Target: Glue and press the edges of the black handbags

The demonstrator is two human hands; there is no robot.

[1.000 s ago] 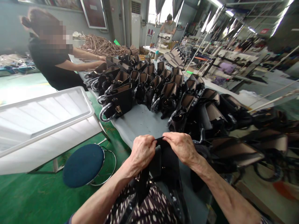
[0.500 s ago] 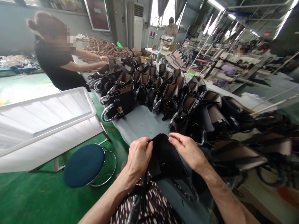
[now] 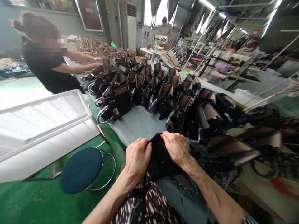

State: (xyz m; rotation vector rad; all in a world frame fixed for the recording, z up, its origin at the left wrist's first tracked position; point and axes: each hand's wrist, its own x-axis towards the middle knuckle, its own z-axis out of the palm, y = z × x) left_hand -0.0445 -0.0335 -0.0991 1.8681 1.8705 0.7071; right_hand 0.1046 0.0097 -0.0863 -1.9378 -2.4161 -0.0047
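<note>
A black bag [image 3: 162, 157] is between my hands at the near edge of the table, its upper edge towards my fingers. My left hand [image 3: 138, 155] pinches its left upper edge, thumb pressed against the fingers. On the right upper edge, my right hand [image 3: 176, 146] is closed with thumb and fingers on the black material. A wrapped handle lies below the bag on the right. Just beyond my hands stands another black bag [image 3: 119, 101] with a gold clasp and plastic-wrapped handles.
Rows of black bags with tan linings cover much of the grey table [image 3: 137, 124]. A blue stool [image 3: 81, 170] and a white tray [image 3: 44, 118] are on the left. A person in black [image 3: 46, 65] reaches over the table's far left. Sewing machines stand behind.
My right hand has moved left and closed on the bag's upper edge. My left hand keeps its grip. The whole view has shifted slightly.
</note>
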